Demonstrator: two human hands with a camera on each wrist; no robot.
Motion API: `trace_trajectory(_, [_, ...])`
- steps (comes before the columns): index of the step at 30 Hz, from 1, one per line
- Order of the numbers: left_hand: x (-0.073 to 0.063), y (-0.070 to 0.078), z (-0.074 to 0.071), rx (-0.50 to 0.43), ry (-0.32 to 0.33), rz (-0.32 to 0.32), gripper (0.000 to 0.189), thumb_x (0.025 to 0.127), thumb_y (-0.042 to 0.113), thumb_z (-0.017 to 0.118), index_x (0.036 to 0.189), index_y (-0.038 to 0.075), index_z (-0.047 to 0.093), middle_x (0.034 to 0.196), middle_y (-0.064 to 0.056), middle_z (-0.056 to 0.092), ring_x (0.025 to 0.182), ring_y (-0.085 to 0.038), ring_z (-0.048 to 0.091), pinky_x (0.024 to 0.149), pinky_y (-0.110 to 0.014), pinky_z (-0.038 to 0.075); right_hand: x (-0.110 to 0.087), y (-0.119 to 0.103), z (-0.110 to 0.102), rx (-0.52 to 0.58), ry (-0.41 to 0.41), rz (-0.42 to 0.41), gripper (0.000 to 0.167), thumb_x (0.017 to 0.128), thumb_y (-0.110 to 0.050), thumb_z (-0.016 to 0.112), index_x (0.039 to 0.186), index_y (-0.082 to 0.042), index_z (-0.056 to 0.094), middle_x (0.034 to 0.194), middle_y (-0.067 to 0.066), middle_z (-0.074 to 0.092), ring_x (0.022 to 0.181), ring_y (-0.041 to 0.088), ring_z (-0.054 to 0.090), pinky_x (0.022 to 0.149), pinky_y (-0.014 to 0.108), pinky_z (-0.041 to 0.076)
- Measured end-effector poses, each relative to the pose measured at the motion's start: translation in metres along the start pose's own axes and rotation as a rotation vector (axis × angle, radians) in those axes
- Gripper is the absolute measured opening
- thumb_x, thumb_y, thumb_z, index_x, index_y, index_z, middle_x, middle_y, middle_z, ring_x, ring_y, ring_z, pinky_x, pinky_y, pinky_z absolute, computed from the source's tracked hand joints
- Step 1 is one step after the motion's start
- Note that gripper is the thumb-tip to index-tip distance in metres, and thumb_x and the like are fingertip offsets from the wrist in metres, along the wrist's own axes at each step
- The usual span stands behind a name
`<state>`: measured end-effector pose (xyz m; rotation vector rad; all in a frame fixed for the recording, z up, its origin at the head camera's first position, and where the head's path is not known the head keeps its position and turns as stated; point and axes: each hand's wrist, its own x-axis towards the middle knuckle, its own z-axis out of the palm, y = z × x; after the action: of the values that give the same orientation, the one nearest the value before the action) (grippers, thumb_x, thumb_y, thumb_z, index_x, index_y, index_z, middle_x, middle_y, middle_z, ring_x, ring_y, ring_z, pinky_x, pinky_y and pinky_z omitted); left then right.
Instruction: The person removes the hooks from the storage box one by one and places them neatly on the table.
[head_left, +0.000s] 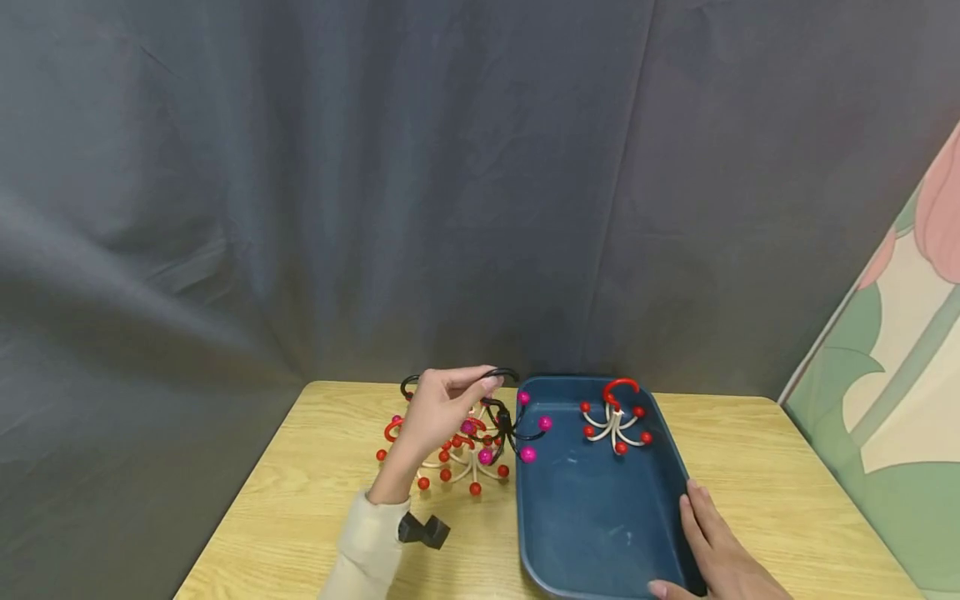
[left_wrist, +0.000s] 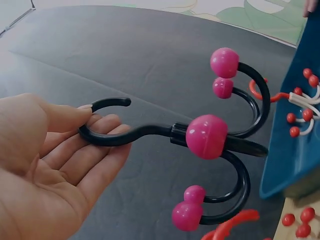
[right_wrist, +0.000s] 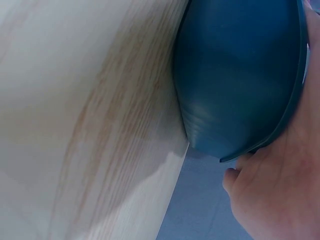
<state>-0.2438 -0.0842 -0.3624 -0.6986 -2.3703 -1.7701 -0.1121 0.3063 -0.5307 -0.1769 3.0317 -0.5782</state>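
Note:
My left hand pinches a black multi-arm hook hanger by its curved top hook, between thumb and fingers. Its arms end in pink balls and overlap the left rim of the blue tray in the head view. Seen from the left wrist, the black hook lies across the fingers, palm facing up. At the tray's near right corner, my right hand holds the rim, its fingers along the right side and the thumb at the front. Inside the tray, toward the back, stands a white hanger with a red hook and red balls.
Several more hangers, such as a white one with red balls, stand clustered on the wooden table left of the tray, partly behind the left hand. A dark grey curtain hangs behind the table, and a flower-patterned panel stands at right.

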Motion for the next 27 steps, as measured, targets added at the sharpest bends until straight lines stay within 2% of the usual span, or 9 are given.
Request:
trace_trajectory(4, [-0.018,-0.001,-0.003,0.068,0.0,-0.021,0.025,0.099,0.027,0.075,0.122,0.02,0.081,0.115,-0.006,0.081,0.092,-0.013,0.075,0.069,-0.019,0.049,0.0,0.0,0.001,-0.01,0.015,-0.012,0.129,0.086,-0.082,0.063,0.164,0.008,0.016,0.175,0.028,0.002,0.155,0.053,0.019,0.108,0.076,0.042])
trace_trajectory(9, [-0.037,0.0,-0.008,0.126,0.006,-0.059,0.026,0.099,0.029,0.075,0.123,0.021,0.08,0.094,-0.013,0.081,0.072,-0.011,0.066,0.051,-0.024,0.034,-0.002,0.0,0.002,-0.022,0.032,-0.018,0.128,0.086,-0.081,0.063,0.165,0.008,0.015,0.175,0.027,0.0,0.157,0.052,0.017,0.107,0.075,0.043])
trace_trajectory(11, [-0.043,0.0,-0.011,0.116,0.002,-0.074,0.027,0.099,0.029,0.075,0.124,0.02,0.08,0.096,-0.013,0.081,0.077,-0.011,0.07,0.054,-0.022,0.037,-0.001,0.0,0.002,-0.021,0.034,-0.018,0.127,0.087,-0.08,0.063,0.165,0.007,0.014,0.175,0.026,-0.001,0.157,0.051,0.016,0.107,0.075,0.043])
trace_trajectory(12, [-0.046,0.0,-0.012,0.112,0.001,-0.083,0.027,0.099,0.029,0.075,0.124,0.02,0.08,0.106,-0.01,0.082,0.085,-0.01,0.074,0.056,-0.021,0.04,-0.001,0.0,0.002,-0.022,0.035,-0.019,0.127,0.087,-0.08,0.063,0.165,0.007,0.014,0.175,0.026,-0.001,0.157,0.051,0.016,0.107,0.075,0.043])
trace_trajectory(14, [-0.052,-0.002,-0.013,0.106,-0.005,-0.101,0.025,0.1,0.028,0.074,0.123,0.022,0.08,0.1,-0.01,0.082,0.083,-0.011,0.073,0.058,-0.019,0.041,-0.001,0.0,0.001,-0.023,0.036,-0.02,0.127,0.087,-0.08,0.063,0.165,0.008,0.015,0.175,0.027,0.001,0.157,0.052,0.017,0.108,0.075,0.042])
trace_trajectory(16, [-0.058,-0.003,-0.014,0.1,-0.005,-0.113,0.025,0.099,0.028,0.074,0.123,0.024,0.08,0.113,-0.005,0.082,0.096,-0.012,0.078,0.061,-0.018,0.044,0.0,0.001,0.001,-0.017,0.029,-0.015,0.128,0.087,-0.081,0.063,0.165,0.008,0.015,0.175,0.027,0.001,0.156,0.052,0.017,0.108,0.076,0.041])
trace_trajectory(18, [-0.063,-0.006,-0.013,0.099,-0.004,-0.118,0.025,0.099,0.029,0.074,0.123,0.023,0.08,0.11,-0.005,0.082,0.095,-0.014,0.079,0.063,-0.017,0.048,0.0,0.001,0.0,-0.015,0.021,-0.008,0.128,0.087,-0.081,0.063,0.164,0.009,0.015,0.174,0.028,0.001,0.154,0.052,0.019,0.108,0.077,0.041])
trace_trajectory(23, [-0.075,-0.019,-0.008,0.084,-0.032,-0.122,0.029,0.1,0.03,0.073,0.125,0.016,0.079,0.113,-0.006,0.082,0.105,-0.025,0.079,0.086,-0.019,0.059,0.0,0.0,-0.001,-0.01,0.015,0.001,0.129,0.086,-0.082,0.062,0.165,0.008,0.014,0.174,0.028,0.001,0.153,0.052,0.02,0.108,0.078,0.04])
trace_trajectory(27, [-0.084,-0.031,-0.003,0.089,-0.056,-0.137,0.027,0.101,0.029,0.072,0.124,0.017,0.079,0.118,-0.01,0.08,0.106,-0.029,0.079,0.083,-0.017,0.059,-0.001,-0.001,0.0,-0.004,0.017,-0.002,0.129,0.086,-0.082,0.062,0.165,0.008,0.014,0.175,0.027,0.001,0.154,0.052,0.019,0.108,0.077,0.04])
